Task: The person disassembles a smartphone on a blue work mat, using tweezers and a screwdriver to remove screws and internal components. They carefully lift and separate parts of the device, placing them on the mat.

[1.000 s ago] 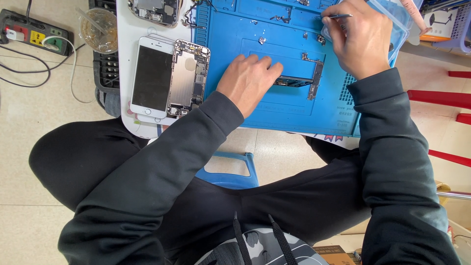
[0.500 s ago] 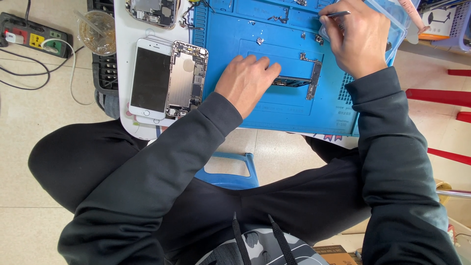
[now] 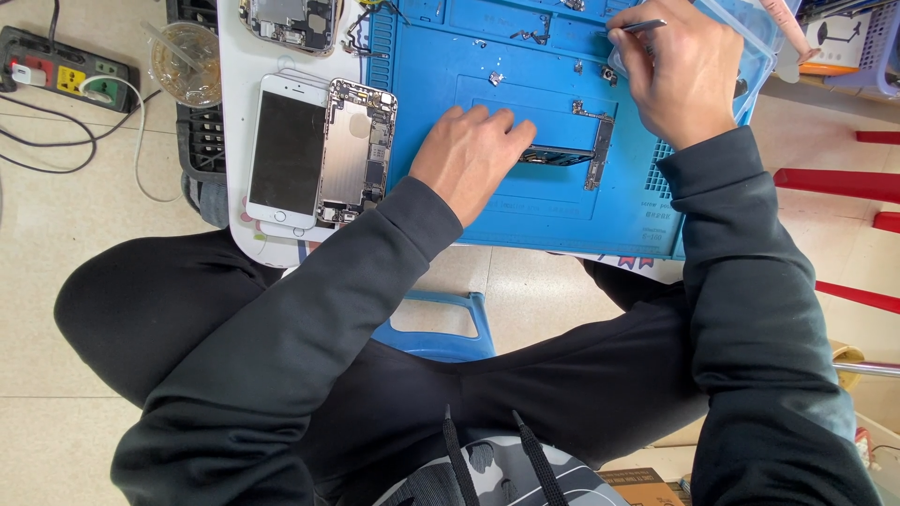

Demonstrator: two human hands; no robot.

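My left hand [image 3: 469,157] rests palm down on the blue work mat [image 3: 525,215], its fingertips pinning one end of a dark L-shaped phone circuit board [image 3: 583,152]. Up at the mat's far right my right hand [image 3: 677,73] is closed around metal tweezers [image 3: 643,26], whose tips point left over the mat's top trays. An opened white phone, with its screen [image 3: 287,150] folded out beside its bare metal housing [image 3: 356,152], lies left of the mat on the white table. Small screws and parts dot the mat.
Another stripped phone housing [image 3: 291,19] lies at the table's top edge. A clear plastic cup [image 3: 186,62] and a power strip [image 3: 58,71] with cables sit on the floor at left. A clear plastic bag [image 3: 750,37] lies right of the mat. A blue stool [image 3: 441,323] is under me.
My left hand has shifted slightly on the circuit board. My right hand with the tweezers has stayed near the mat's upper right.
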